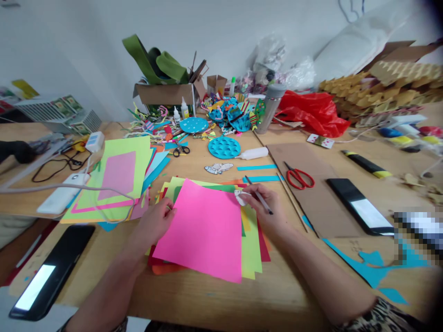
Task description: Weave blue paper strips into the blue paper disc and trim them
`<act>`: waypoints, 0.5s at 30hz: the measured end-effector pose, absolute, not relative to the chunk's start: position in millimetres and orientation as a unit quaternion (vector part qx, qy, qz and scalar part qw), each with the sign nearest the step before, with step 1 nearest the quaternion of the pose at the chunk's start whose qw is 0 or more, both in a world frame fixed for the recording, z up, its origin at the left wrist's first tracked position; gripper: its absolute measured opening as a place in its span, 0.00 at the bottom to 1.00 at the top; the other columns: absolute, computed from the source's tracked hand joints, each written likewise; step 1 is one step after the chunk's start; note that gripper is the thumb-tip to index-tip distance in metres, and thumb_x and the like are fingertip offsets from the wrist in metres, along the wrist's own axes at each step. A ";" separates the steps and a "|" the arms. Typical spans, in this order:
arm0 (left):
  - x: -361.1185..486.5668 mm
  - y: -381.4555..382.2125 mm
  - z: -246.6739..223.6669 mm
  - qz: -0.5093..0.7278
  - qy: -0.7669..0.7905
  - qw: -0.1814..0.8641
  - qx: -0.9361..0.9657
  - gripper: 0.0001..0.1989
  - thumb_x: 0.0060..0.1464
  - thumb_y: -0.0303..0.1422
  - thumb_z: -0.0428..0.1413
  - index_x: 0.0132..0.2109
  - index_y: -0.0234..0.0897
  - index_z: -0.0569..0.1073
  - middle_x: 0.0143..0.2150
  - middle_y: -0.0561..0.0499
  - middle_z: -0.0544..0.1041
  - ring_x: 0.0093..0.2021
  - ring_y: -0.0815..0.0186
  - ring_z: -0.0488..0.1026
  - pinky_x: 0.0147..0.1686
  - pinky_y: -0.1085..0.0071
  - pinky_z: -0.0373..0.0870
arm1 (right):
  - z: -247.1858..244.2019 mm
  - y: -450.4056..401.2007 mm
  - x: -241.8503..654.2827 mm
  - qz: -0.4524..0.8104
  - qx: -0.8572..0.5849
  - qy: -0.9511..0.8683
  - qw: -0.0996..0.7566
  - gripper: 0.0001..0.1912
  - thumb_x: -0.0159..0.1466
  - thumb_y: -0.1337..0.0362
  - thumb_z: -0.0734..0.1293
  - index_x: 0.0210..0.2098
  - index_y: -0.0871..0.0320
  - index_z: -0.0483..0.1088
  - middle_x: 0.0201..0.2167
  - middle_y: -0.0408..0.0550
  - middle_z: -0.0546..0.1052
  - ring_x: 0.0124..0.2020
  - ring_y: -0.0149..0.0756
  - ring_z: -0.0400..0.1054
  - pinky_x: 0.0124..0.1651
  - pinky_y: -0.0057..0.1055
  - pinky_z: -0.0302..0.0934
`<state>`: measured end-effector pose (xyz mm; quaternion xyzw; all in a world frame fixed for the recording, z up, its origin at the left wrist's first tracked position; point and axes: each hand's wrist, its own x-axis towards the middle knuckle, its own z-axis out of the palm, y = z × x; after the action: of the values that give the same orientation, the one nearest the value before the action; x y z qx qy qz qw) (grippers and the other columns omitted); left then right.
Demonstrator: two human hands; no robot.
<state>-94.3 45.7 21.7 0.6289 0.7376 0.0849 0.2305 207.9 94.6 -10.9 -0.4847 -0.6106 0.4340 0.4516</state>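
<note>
A bright pink sheet of paper [207,230] lies on a stack of coloured sheets [254,258]. My left hand [159,222] is closed on the pink sheet's left edge, the thumb and fingers pinched together. At the sheet's upper right corner, my right hand [268,207] holds a pen [259,198] and a small white paper cutout [241,197]. Beyond the stack lie a fish-shaped paper cutout [218,168] and blue paper strips [258,178]. Red-handled scissors [299,178] rest on cardboard [311,203] to the right of my right hand.
Phones [51,272] flank the work area. A white squeeze bottle [254,153] lies by a blue scalloped disc [224,146]. A grey bottle [270,108] stands behind, near colourful craft pieces [231,113]. A wooden stick [292,203] and blue scraps [374,272] lie rightward; yellow-green sheets [143,152] leftward.
</note>
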 end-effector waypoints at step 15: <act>-60.1 96.3 43.7 0.044 0.669 0.059 0.740 0.19 0.55 0.21 0.43 0.46 0.38 0.74 0.40 0.45 0.77 0.45 0.57 0.72 0.41 0.65 0.64 | -1.7 88.0 213.3 0.462 -0.446 -0.630 0.437 0.13 0.64 0.56 0.65 0.44 0.55 0.69 0.28 0.43 0.71 0.28 0.32 0.66 0.30 0.28 0.60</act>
<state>-60.1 96.3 43.7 0.7400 0.6686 0.0437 0.0589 213.3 88.0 -1.7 -0.4459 -0.6304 0.4618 0.4365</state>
